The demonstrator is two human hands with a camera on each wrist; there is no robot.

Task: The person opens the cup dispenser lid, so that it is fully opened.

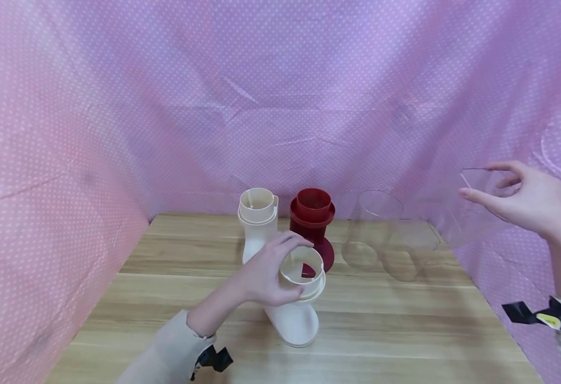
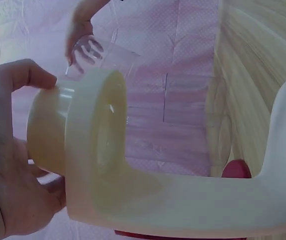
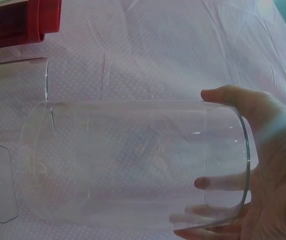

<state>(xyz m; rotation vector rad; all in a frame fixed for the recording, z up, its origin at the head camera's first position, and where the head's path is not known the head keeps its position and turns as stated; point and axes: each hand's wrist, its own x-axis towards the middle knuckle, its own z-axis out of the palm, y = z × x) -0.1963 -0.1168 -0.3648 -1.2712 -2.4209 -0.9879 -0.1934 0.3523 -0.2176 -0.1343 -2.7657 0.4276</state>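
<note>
My left hand (image 1: 268,272) grips the round top collar of the front cream stand (image 1: 294,326), thumb and fingers spread around its rim. The stand is upright, with a wide foot on the table. In the left wrist view, the same cream stand (image 2: 182,205) shows a ring, a narrow back and the foot. Off to the right, my right hand (image 1: 537,200) holds a clear cylinder (image 3: 138,160) by one end, raised above the table. Through its see-through wall the fingers show, with the thumb on the opposite side.
Behind stand another cream stand (image 1: 257,226) and a red stand (image 1: 311,226). Right of them are a clear upright cylinder (image 1: 368,242) and another clear container (image 1: 407,253), faint against the wooden table (image 1: 381,330). Pink dotted cloth (image 1: 280,133) hangs around the back and sides.
</note>
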